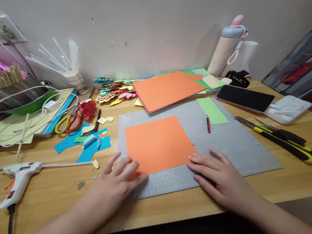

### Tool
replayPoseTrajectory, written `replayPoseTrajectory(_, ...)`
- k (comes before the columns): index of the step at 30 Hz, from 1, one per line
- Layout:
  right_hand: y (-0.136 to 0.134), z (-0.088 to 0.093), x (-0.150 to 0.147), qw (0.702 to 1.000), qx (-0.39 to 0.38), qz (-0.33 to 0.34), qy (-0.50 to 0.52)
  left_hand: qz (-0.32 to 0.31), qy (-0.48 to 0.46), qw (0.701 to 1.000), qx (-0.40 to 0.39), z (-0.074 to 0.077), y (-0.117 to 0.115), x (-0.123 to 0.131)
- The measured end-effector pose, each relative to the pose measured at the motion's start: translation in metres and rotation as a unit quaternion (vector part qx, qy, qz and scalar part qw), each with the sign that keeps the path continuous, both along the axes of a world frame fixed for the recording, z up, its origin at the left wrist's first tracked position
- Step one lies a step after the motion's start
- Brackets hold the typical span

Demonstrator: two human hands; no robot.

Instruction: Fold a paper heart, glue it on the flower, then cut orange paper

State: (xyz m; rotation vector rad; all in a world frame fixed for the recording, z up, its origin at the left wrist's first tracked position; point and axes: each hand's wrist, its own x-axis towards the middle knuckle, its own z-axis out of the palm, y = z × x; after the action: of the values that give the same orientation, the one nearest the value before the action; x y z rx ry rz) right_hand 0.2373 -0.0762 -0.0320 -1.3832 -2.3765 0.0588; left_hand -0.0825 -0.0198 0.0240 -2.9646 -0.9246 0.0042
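Observation:
An orange sheet of paper (158,144) lies flat on the grey cutting mat (238,155). My left hand (121,177) rests at its lower left corner, fingers spread, the thumb along the bottom edge. At the lower right corner, my right hand (216,174) touches the sheet with its fingertips, fingers stretched out and palm down. Neither hand grips anything. A short red and black pencil (208,124) and a light green paper strip (213,110) lie on the mat to the right of the sheet.
Behind the mat lies a stack topped by orange paper (166,90). A utility knife (282,141) and a phone (245,97) lie right. On the left are a glue gun (21,180), scissors (70,122), blue paper scraps (91,152) and a cup of glue sticks (77,82).

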Motion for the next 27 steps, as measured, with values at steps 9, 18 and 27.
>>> replayPoseTrajectory(9, 0.001, -0.001, 0.001, 1.000, 0.006, 0.008, -0.012, 0.026, -0.015, 0.999, 0.017, -0.003, -0.006, -0.024)
replayPoseTrajectory(18, 0.000, -0.002, 0.001, 1.000, 0.004, -0.002, -0.015, 0.042, -0.013, 0.999, 0.022, -0.001, -0.012, -0.039)
replayPoseTrajectory(27, -0.001, -0.003, 0.001, 1.000, 0.004, 0.001, -0.018, 0.081, -0.051, 0.995, 0.024, 0.008, -0.014, -0.034)
